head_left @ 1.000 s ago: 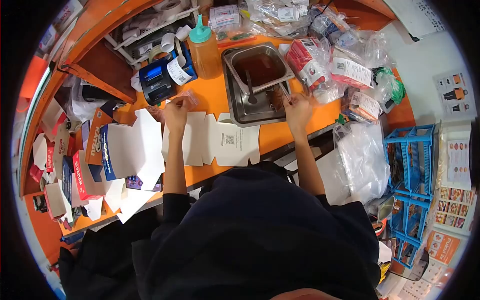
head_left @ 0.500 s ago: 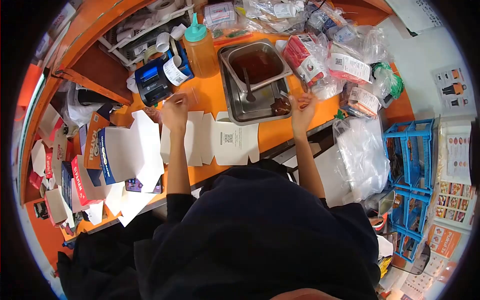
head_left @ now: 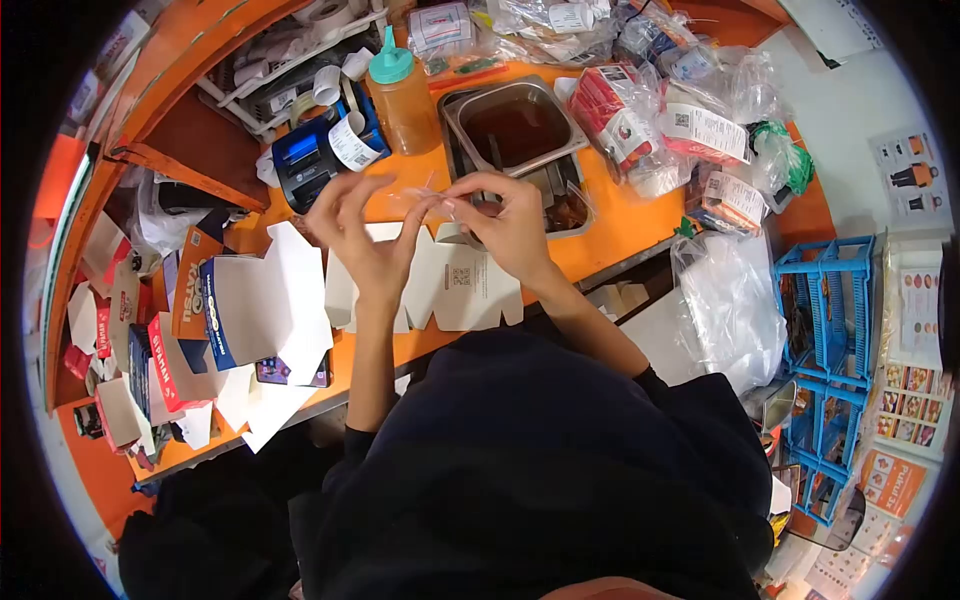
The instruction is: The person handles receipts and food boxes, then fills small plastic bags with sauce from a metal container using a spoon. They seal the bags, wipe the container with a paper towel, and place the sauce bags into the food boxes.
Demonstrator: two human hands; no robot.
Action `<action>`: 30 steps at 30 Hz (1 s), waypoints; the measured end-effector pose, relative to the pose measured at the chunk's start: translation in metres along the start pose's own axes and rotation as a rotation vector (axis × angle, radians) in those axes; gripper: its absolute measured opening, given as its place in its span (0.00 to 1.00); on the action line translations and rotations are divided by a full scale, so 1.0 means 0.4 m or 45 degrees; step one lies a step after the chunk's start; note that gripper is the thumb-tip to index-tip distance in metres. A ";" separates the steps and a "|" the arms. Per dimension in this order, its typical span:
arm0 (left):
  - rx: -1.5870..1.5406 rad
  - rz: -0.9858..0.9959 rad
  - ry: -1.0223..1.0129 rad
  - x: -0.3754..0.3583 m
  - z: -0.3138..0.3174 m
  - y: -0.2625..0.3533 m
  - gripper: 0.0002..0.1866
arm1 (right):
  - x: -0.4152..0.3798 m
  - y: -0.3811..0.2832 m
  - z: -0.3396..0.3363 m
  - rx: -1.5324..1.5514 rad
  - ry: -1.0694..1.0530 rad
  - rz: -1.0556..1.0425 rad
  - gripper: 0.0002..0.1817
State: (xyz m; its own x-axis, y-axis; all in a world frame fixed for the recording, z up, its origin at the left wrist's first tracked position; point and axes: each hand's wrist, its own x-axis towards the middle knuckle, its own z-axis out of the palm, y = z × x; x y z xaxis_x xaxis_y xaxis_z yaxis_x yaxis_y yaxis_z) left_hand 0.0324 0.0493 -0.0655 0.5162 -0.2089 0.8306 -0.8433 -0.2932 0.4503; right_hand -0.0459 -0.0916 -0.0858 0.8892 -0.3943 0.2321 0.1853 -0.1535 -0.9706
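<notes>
My right hand [head_left: 508, 222] has its thumb and fingers pinched together on a small clear plastic bag [head_left: 412, 196], above the near side of the counter. My left hand [head_left: 362, 238] is raised beside it, with its fingers spread and its thumb reaching to the plastic at the right fingertips. Below both hands lies an unfolded white cardboard box [head_left: 462, 285] with a printed code. Behind the right hand, a metal pan of brown sauce [head_left: 515, 130] rests on a larger metal tray [head_left: 590, 215], which holds some dark sauce.
A squeeze bottle [head_left: 405, 110] with a teal cap stands behind my hands, near a blue label printer [head_left: 312, 165]. Open boxes [head_left: 265, 305] crowd the left side. Bagged packages [head_left: 615, 120] line the back right; blue racks [head_left: 828, 320] stand at the right.
My right hand has moved left from the tray's right edge to meet the left hand. The left hand has risen slightly and spread its fingers. The plastic is now between them.
</notes>
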 end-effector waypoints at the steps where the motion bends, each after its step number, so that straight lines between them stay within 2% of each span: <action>1: -0.022 -0.054 0.204 -0.018 0.006 0.005 0.18 | 0.001 0.000 0.007 0.005 -0.006 0.000 0.06; 3: -0.041 -0.351 -0.148 -0.047 -0.012 0.006 0.17 | 0.001 -0.005 0.022 0.235 0.099 -0.085 0.06; 4: -0.144 -0.492 -0.316 -0.039 -0.012 0.018 0.15 | -0.004 -0.025 0.027 0.246 0.072 -0.014 0.05; 5: -0.140 -0.499 -0.312 -0.043 -0.011 0.016 0.15 | -0.004 -0.018 0.027 0.246 0.064 -0.011 0.05; 8: -0.706 -0.998 -0.342 -0.054 -0.002 -0.002 0.12 | -0.004 -0.004 0.025 0.014 0.059 -0.031 0.07; 9: -0.704 -1.001 -0.341 -0.053 -0.006 -0.003 0.12 | -0.005 -0.014 0.022 0.021 0.017 0.031 0.07; 11: -0.741 -1.003 -0.495 -0.048 -0.017 -0.006 0.12 | -0.004 -0.018 0.018 0.031 -0.034 0.094 0.07; 12: -0.756 -0.900 -0.497 -0.054 -0.016 -0.016 0.13 | 0.000 -0.015 0.018 0.087 -0.044 0.090 0.06; 14: -0.750 -0.916 -0.487 -0.056 -0.016 -0.012 0.12 | 0.003 -0.016 0.017 0.146 -0.058 0.084 0.06; 17: -0.713 -0.882 -0.426 -0.071 -0.008 -0.010 0.11 | -0.002 -0.019 0.017 -0.006 -0.104 0.080 0.07; 19: -0.678 -0.828 -0.372 -0.073 -0.005 -0.005 0.10 | -0.006 -0.015 0.018 -0.185 -0.134 -0.093 0.07; 20: -0.637 -0.834 -0.373 -0.070 -0.006 0.001 0.09 | -0.004 -0.009 0.015 -0.183 -0.132 -0.092 0.07; 22: -0.593 -0.838 -0.373 -0.068 -0.002 0.009 0.08 | 0.006 0.008 0.004 0.022 -0.219 -0.033 0.06; 27: -0.517 -0.745 -0.319 -0.076 0.016 0.013 0.08 | 0.019 0.021 -0.021 0.109 -0.292 -0.027 0.04; 30: -0.500 -0.780 -0.312 -0.077 0.024 -0.012 0.09 | 0.018 0.019 -0.026 0.214 -0.352 -0.002 0.04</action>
State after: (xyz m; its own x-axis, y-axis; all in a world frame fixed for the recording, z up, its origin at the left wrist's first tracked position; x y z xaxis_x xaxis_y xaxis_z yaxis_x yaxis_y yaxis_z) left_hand 0.0221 0.0481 -0.0965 0.8882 -0.3303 0.3194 -0.3634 -0.0796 0.9282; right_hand -0.0423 -0.1050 -0.0909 0.9645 -0.1297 0.2299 0.2327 0.0067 -0.9725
